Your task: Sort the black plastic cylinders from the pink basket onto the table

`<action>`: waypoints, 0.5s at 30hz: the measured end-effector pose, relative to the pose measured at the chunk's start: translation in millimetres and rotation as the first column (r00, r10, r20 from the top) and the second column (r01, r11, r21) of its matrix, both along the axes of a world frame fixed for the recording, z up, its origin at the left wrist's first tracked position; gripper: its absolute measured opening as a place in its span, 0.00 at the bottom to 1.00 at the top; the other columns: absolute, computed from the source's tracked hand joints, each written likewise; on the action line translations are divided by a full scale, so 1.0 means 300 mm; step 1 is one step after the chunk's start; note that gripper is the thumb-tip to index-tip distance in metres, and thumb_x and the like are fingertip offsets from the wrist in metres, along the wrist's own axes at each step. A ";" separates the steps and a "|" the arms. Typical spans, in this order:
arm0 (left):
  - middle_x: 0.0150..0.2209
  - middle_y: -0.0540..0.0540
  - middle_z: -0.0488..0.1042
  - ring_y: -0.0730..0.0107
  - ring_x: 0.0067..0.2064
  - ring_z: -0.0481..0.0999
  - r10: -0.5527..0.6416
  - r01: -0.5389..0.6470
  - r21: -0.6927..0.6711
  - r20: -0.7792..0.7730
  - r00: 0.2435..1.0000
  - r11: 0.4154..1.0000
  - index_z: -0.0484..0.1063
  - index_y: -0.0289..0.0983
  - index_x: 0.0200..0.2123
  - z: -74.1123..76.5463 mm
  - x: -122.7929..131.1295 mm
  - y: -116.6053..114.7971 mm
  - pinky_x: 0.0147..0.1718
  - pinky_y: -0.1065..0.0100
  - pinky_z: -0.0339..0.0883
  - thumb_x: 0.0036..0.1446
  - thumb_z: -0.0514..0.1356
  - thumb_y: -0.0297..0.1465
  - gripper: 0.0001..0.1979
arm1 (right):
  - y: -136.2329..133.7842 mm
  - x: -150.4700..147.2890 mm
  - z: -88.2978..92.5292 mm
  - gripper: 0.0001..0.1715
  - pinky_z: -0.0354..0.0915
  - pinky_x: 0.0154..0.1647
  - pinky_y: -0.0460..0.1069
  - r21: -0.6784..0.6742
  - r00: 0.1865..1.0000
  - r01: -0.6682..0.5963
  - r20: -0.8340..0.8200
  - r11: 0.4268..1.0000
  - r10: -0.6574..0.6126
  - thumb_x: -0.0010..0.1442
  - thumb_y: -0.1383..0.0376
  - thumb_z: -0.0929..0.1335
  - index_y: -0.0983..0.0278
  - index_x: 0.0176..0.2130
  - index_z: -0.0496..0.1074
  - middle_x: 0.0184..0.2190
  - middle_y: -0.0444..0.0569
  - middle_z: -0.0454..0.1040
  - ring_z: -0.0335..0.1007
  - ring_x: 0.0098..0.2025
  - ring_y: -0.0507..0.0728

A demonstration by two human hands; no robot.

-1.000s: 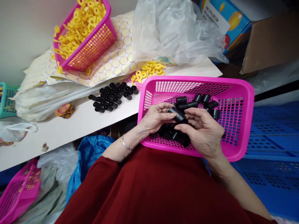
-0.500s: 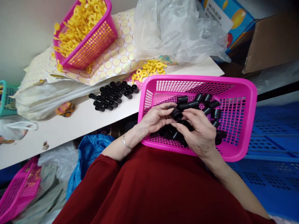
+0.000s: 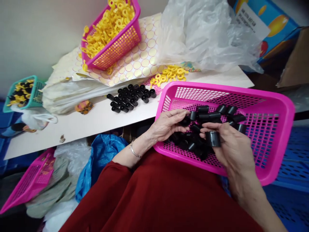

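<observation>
Over the large pink basket (image 3: 265,100), my right hand (image 3: 238,145) grips a short black plastic cylinder (image 3: 213,139) between thumb and fingers. My left hand (image 3: 169,125) is closed at the basket's left side, its thumb and fingertips around another black piece (image 3: 184,121), partly hidden by the fingers. Several loose black cylinders (image 3: 204,109) lie beneath and behind both hands in the basket.
Black cylinders (image 3: 130,96) stand grouped on the white table (image 3: 101,124), with yellow ring pieces (image 3: 171,73) behind. A pink basket (image 3: 116,48) of yellow pieces sits on sticker sheets. Clear plastic bags (image 3: 207,32) and a green basket (image 3: 36,96) flank it.
My hands have moved apart; earlier both were together at one black cylinder. The right hand now holds a cylinder nearer my body. The view has shifted left.
</observation>
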State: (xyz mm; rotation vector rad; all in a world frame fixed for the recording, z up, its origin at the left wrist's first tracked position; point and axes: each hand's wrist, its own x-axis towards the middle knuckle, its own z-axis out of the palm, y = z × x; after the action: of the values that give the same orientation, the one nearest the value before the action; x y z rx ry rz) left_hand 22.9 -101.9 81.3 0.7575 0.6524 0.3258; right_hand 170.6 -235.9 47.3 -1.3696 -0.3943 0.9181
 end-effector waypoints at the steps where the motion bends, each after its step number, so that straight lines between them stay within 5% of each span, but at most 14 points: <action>1: 0.36 0.45 0.78 0.74 0.30 0.79 0.000 0.000 -0.005 0.012 1.000 1.000 0.77 0.34 0.42 0.007 -0.015 0.003 0.32 0.72 0.74 0.49 0.71 0.35 0.17 | 0.000 0.012 -0.002 0.22 0.78 0.32 0.51 0.001 0.995 -0.035 -0.091 0.999 0.035 0.59 0.48 0.69 0.63 0.31 0.78 0.32 0.51 0.80 0.79 0.30 0.55; 4: 0.36 0.45 0.79 0.73 0.30 0.79 0.021 -0.021 -0.016 0.020 1.000 1.000 0.78 0.35 0.41 0.029 -0.055 0.003 0.30 0.74 0.73 0.42 0.73 0.31 0.20 | -0.001 0.032 -0.005 0.27 0.79 0.33 0.52 0.027 0.964 -0.155 -0.214 0.988 0.157 0.62 0.45 0.64 0.62 0.32 0.80 0.35 0.53 0.82 0.80 0.35 0.57; 7: 0.33 0.46 0.80 0.76 0.27 0.77 0.088 -0.088 0.014 -0.016 0.996 0.996 0.78 0.35 0.40 0.050 -0.102 0.004 0.26 0.76 0.69 0.38 0.73 0.28 0.21 | -0.005 0.027 -0.003 0.17 0.79 0.34 0.52 0.047 0.941 -0.244 -0.232 0.969 0.249 0.60 0.50 0.69 0.58 0.36 0.80 0.39 0.51 0.82 0.80 0.39 0.58; 10: 0.31 0.45 0.79 0.76 0.26 0.75 0.315 -0.304 0.151 -0.054 0.948 0.940 0.78 0.34 0.39 0.049 -0.180 0.019 0.22 0.77 0.64 0.38 0.71 0.30 0.20 | -0.018 0.013 -0.004 0.13 0.79 0.37 0.50 0.014 0.951 -0.260 -0.171 0.966 0.258 0.51 0.58 0.76 0.58 0.39 0.80 0.43 0.50 0.81 0.80 0.42 0.57; 12: 0.28 0.46 0.78 0.77 0.24 0.73 0.555 -0.519 0.287 -0.053 0.830 0.805 0.77 0.34 0.38 0.021 -0.255 0.043 0.18 0.78 0.57 0.38 0.70 0.32 0.19 | -0.026 0.008 -0.013 0.20 0.78 0.40 0.49 -0.017 0.969 -0.232 -0.088 0.972 0.230 0.45 0.61 0.79 0.57 0.41 0.79 0.43 0.49 0.80 0.79 0.44 0.57; 15: 0.23 0.48 0.76 0.83 0.17 0.64 0.853 -0.756 0.428 -0.074 0.516 0.495 0.72 0.33 0.31 -0.056 -0.396 0.101 0.15 0.78 0.46 0.39 0.67 0.35 0.15 | -0.032 0.003 -0.032 0.27 0.77 0.44 0.50 -0.023 0.974 -0.206 0.087 0.978 0.207 0.37 0.63 0.81 0.57 0.41 0.79 0.48 0.49 0.77 0.76 0.50 0.59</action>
State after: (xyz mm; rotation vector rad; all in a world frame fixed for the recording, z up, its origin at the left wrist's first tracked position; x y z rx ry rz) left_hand -96.0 -71.5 64.5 0.7871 1.2502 1.2838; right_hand 171.5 -245.4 37.6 -1.4041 -0.6085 1.0333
